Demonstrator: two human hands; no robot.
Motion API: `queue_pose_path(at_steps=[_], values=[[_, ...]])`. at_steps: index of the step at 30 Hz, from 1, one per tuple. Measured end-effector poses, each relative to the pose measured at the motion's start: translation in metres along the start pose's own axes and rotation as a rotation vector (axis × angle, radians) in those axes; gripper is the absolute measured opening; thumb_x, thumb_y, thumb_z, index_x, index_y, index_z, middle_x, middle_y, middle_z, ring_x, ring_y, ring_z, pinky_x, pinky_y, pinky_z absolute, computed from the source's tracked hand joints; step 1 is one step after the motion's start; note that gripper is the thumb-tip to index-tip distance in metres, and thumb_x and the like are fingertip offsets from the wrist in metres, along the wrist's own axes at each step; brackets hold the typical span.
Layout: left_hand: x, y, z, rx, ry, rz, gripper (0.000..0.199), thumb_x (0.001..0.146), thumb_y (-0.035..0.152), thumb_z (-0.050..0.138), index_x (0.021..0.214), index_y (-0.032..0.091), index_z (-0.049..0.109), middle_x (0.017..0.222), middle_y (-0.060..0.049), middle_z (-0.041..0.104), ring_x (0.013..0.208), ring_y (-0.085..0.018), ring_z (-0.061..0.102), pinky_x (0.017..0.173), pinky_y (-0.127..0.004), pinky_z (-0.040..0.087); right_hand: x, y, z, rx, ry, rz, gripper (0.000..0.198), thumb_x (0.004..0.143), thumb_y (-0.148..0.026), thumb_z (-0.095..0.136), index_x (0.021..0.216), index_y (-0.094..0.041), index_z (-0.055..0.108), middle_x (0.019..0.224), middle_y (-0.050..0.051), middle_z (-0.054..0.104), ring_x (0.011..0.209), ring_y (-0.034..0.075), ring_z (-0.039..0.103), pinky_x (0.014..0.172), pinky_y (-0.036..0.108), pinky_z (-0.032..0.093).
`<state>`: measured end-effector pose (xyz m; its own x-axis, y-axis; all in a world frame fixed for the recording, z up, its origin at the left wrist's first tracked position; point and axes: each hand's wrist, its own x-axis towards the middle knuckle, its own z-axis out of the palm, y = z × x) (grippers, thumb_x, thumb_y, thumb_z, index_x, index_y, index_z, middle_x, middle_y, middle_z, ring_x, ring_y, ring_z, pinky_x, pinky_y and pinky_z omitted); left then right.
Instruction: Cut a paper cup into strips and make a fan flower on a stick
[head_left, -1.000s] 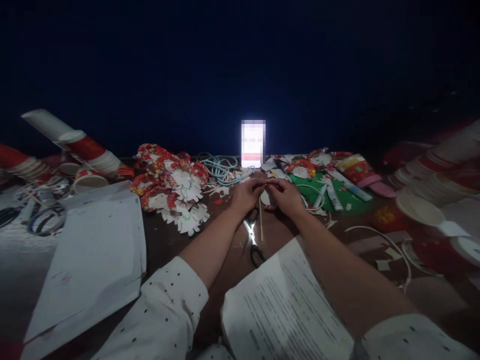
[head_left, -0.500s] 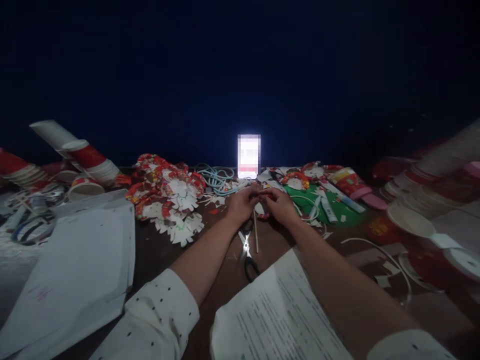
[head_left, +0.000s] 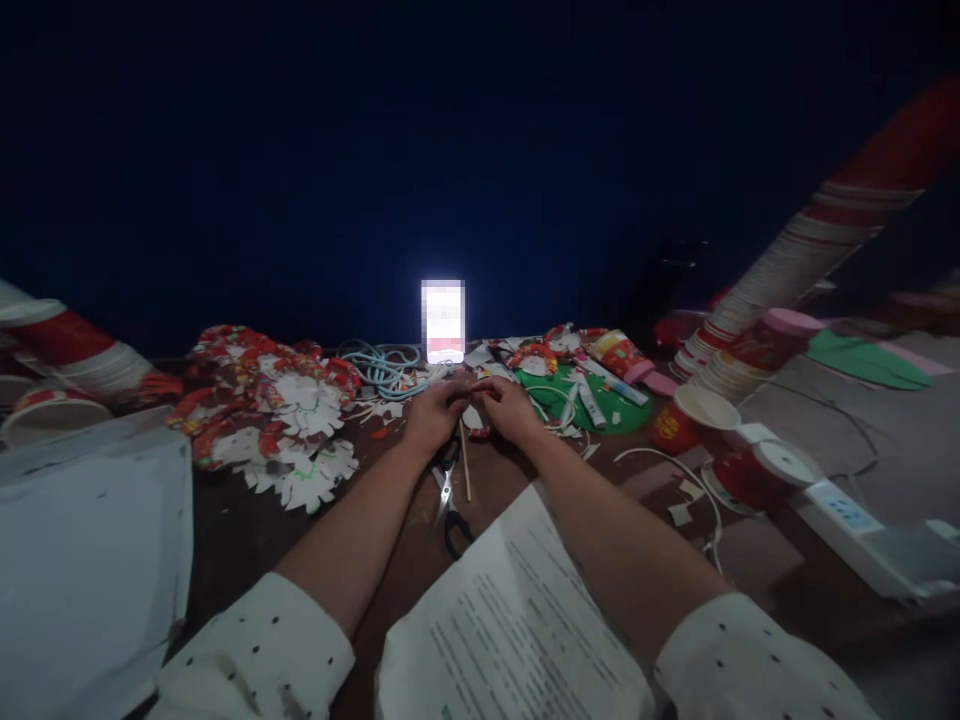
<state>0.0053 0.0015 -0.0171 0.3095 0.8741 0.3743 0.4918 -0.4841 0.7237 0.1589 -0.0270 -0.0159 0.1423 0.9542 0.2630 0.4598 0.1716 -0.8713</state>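
Note:
My left hand [head_left: 435,416] and my right hand [head_left: 510,408] meet at the middle of the brown table, fingers pinched close together. Whatever sits between the fingertips is too small and dim to make out. Just below them lies a thin wooden stick [head_left: 466,465], its upper end near my left fingers. Black-handled scissors [head_left: 447,495] rest beside the stick, partly under my left wrist. A red-edged white piece [head_left: 475,420] shows on the table between the hands.
A lit phone [head_left: 443,320] stands behind the hands. To the left are red-and-white paper cutouts [head_left: 300,400] and white sheets [head_left: 97,540]. Glue tubes [head_left: 590,402] lie on green paper [head_left: 630,412]. Stacked cups [head_left: 787,260] lean at right; a printed sheet [head_left: 517,610] is nearest me.
The view has swung to the right, so everything sits further left and more of the right side shows. Both hands stay pinched together over the same spot.

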Motion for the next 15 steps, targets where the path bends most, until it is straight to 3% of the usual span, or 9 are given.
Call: queue_pose_path(at_steps=[5,15], values=[[-0.0022,0.0035,-0.0013,-0.005,0.005,-0.005,0.021,0.078,0.021,0.062,0.097,0.023,0.070,0.095,-0.002,0.072,0.088,-0.019,0.066,0.083,-0.032,0.051,0.0009,0.0000,0.0014,0.102,-0.051,0.001,0.015,0.077,-0.024,0.061,0.089,-0.021,0.069,0.086,0.001,0.072,0.078,0.016,0.065,0.074,0.030,0.052],[-0.0012,0.0046,-0.0029,0.051,-0.013,0.082,0.018,0.079,0.017,0.059,0.095,0.020,0.067,0.090,-0.003,0.068,0.087,-0.018,0.062,0.082,-0.032,0.050,0.0055,0.0032,-0.0018,0.008,-0.097,-0.051,0.022,0.078,-0.023,0.062,0.096,-0.020,0.072,0.097,0.005,0.074,0.091,0.019,0.067,0.087,0.034,0.050]])
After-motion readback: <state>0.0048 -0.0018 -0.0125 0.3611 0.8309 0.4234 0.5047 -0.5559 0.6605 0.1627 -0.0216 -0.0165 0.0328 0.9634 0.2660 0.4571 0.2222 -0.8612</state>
